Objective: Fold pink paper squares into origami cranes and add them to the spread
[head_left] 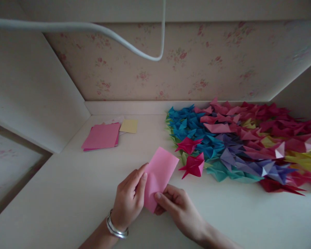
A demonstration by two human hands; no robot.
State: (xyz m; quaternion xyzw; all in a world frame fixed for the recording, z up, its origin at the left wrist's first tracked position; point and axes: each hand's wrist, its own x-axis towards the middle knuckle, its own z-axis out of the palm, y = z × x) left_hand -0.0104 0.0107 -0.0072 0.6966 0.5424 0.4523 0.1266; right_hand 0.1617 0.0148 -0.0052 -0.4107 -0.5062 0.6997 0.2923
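A pink sheet of origami paper [162, 166], folded into a long rectangle, is held between both hands above the white desk [75, 207]. My left hand [131, 193] grips its left edge, the thumb resting along the paper and the other fingers partly hidden behind it. Near the lower right edge, my right hand [175, 205] pinches the paper with the thumb on top and curled fingers beneath. The paper tilts, its upper end leaning to the right. A silver bangle [116, 228] circles the left wrist.
Many folded paper cranes [233, 138] in blue, pink, purple and yellow cover the desk's right side. Two magenta cranes [194, 165] lie nearest the hands. At the back left sit a stack of pink paper squares [101, 136] and a yellow square [129, 126]. A white cable [114, 36] hangs overhead.
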